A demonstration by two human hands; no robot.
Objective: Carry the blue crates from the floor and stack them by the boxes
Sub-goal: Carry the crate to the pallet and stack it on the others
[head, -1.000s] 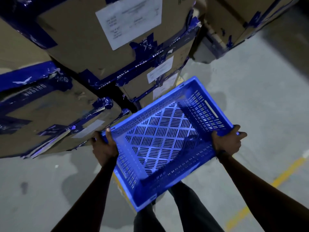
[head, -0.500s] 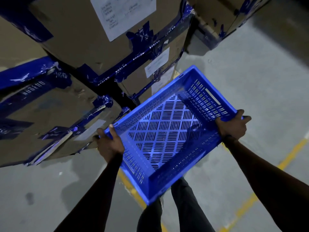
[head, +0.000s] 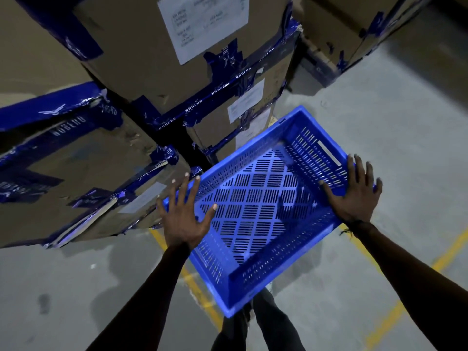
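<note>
Both grips had been released since the earlier frame, where the crate's rim was clasped on either side. The left hand (head: 182, 219) was seen with fingers spread wide over the crate's left corner, at the lower centre of the frame, and the right hand (head: 354, 193) was likewise splayed flat over the right rim; whether the palms were pressed on the plastic or held just above it could not be told. The blue crate (head: 255, 206) was found in the middle of the frame, empty, its slotted bottom shown, tilted diagonally with its far corner just beside the stacked cardboard boxes (head: 177, 72). Whether it was resting on the floor could not be told. The boxes, bound with blue tape and marked with white labels (head: 202, 21), were stacked across the upper left and centre. Grey concrete floor (head: 392, 127) with yellow lines (head: 395, 312) was seen at right and below, and dark trouser legs (head: 273, 328) were visible beneath the crate's near corner.
</note>
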